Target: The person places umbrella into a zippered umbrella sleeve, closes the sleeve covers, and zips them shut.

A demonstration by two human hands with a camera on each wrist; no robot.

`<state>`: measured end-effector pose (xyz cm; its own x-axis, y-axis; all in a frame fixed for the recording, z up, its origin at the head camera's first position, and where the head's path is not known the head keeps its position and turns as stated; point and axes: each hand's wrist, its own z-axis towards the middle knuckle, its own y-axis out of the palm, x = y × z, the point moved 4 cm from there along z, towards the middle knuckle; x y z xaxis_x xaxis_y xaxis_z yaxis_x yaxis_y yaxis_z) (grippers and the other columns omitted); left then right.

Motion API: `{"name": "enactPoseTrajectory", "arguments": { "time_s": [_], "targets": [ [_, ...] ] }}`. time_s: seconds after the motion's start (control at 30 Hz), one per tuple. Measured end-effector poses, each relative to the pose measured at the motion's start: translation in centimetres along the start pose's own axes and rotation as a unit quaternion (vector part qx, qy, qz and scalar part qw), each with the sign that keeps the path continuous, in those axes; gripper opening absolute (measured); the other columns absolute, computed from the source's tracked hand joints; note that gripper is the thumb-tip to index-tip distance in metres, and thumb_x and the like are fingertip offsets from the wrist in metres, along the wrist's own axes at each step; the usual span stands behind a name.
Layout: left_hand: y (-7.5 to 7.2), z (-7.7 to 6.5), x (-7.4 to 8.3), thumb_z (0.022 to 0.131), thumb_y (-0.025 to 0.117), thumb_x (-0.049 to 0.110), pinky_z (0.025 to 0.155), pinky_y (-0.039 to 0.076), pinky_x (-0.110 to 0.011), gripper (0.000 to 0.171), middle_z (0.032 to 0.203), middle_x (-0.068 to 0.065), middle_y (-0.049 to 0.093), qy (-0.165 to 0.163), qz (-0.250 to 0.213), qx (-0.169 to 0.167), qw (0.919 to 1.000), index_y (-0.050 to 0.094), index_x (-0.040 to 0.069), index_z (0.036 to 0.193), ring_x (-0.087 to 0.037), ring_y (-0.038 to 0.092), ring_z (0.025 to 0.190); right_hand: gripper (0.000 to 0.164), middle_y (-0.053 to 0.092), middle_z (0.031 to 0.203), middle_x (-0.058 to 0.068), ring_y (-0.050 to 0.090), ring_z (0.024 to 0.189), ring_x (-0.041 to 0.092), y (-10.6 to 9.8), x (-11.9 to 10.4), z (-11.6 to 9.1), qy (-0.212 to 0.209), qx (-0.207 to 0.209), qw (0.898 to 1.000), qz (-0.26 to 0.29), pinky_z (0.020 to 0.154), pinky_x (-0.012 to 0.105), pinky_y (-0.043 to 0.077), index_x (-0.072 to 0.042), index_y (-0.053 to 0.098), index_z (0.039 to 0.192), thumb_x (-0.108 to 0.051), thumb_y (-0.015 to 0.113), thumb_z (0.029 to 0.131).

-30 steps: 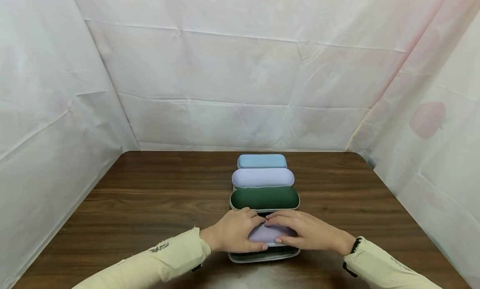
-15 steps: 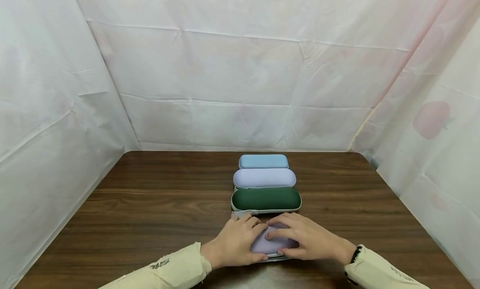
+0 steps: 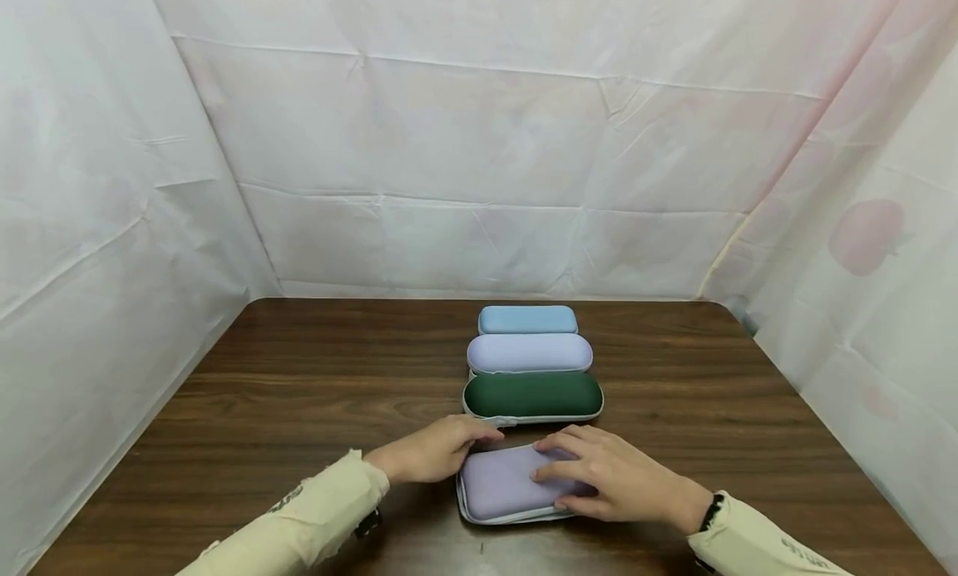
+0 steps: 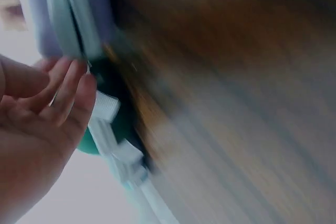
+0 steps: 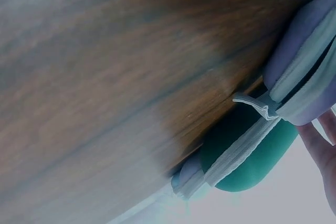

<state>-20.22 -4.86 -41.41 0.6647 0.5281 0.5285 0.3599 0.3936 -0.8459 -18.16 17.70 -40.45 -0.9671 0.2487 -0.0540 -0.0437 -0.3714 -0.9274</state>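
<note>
A light purple zippered case [image 3: 505, 482], which looks like a glasses case, lies near the table's front. Its lid is down; in the right wrist view a dark gap shows between the two halves of its grey zipper [image 5: 310, 66]. My right hand [image 3: 609, 476] rests on the right part of the lid with fingers spread. My left hand [image 3: 437, 449] is at the case's back left corner. In the left wrist view its fingers [image 4: 68, 85] reach to the zipper's end, thumb apart; whether they touch it is blurred.
Behind the purple case stand a dark green case [image 3: 533, 395], a lavender case [image 3: 530, 353] and a light blue case [image 3: 527, 319] in a row. The brown wooden table [image 3: 322, 368] is enclosed by pale sheets [image 3: 479, 144].
Both hands were on the purple lid, with dark interior showing round it a second ago. The lid came down onto the rim. My left hand then moved left to the corner; the right stayed.
</note>
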Motion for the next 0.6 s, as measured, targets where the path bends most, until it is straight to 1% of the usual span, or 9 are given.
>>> {"name": "enactPoseTrajectory", "arguments": {
  "time_s": [0.07, 0.13, 0.2, 0.3, 0.43, 0.6],
  "targets": [
    [-0.2, 0.0, -0.6, 0.095, 0.045, -0.007, 0.098, 0.04, -0.028, 0.035, 0.122, -0.001, 0.061, -0.004, 0.007, -0.023, 0.9997, 0.062, 0.004, 0.124, -0.012, 0.052, 0.118, 0.034, 0.053, 0.13, -0.001, 0.05, 0.115, 0.018, -0.1, 0.0, 0.0, -0.001, -0.002, 1.0, -0.001, 0.089, 0.039, 0.045, -0.031, 0.061, 0.122, -0.037, 0.066, 0.089],
    [-0.3, 0.0, -0.9, 0.096, 0.047, -0.005, 0.097, 0.04, -0.026, 0.035, 0.12, 0.003, 0.062, -0.007, 0.019, -0.04, 0.999, 0.064, 0.008, 0.123, -0.009, 0.053, 0.115, 0.035, 0.052, 0.13, 0.0, 0.05, 0.114, 0.02, -0.3, -0.1, 0.1, -0.01, -0.002, 1.0, -0.005, 0.088, 0.041, 0.046, -0.03, 0.06, 0.123, -0.037, 0.066, 0.09],
    [-0.3, 0.1, -0.9, 0.096, 0.05, -0.002, 0.094, 0.041, -0.025, 0.034, 0.117, 0.007, 0.063, -0.006, 0.041, -0.051, 0.9978, 0.066, 0.012, 0.122, -0.006, 0.053, 0.111, 0.035, 0.052, 0.13, 0.001, 0.05, 0.115, 0.02, -0.4, -0.1, 0.1, -0.01, -0.005, 1.0, -0.004, 0.088, 0.041, 0.046, -0.03, 0.06, 0.124, -0.037, 0.066, 0.09],
    [-0.5, 0.2, -1.0, 0.095, 0.053, 0.001, 0.091, 0.043, -0.024, 0.033, 0.111, 0.01, 0.063, 0.0, 0.07, -0.06, 0.9957, 0.069, 0.017, 0.119, -0.004, 0.054, 0.105, 0.036, 0.052, 0.13, 0.001, 0.05, 0.115, 0.021, -0.3, -0.2, 0.1, -0.014, -0.004, 1.0, -0.005, 0.088, 0.041, 0.046, -0.03, 0.059, 0.124, -0.037, 0.066, 0.09],
    [-0.8, 0.1, -1.0, 0.095, 0.054, 0.004, 0.089, 0.045, -0.025, 0.029, 0.107, 0.009, 0.064, 0.006, 0.098, -0.074, 0.9925, 0.07, 0.017, 0.116, -0.005, 0.056, 0.102, 0.036, 0.052, 0.13, 0.001, 0.05, 0.115, 0.02, -0.3, -0.1, 0.2, -0.012, -0.005, 1.0, -0.007, 0.089, 0.041, 0.046, -0.03, 0.06, 0.124, -0.037, 0.067, 0.089],
    [-1.2, 0.0, -1.0, 0.092, 0.06, 0.005, 0.086, 0.046, -0.026, 0.024, 0.104, 0.008, 0.066, 0.003, 0.108, -0.081, 0.9908, 0.072, 0.014, 0.111, -0.005, 0.058, 0.099, 0.036, 0.052, 0.13, 0.001, 0.051, 0.114, 0.02, -0.5, -0.1, 0.4, -0.004, -0.019, 1.0, 0.0, 0.088, 0.042, 0.046, -0.031, 0.06, 0.124, -0.037, 0.067, 0.089]
  ]
}}
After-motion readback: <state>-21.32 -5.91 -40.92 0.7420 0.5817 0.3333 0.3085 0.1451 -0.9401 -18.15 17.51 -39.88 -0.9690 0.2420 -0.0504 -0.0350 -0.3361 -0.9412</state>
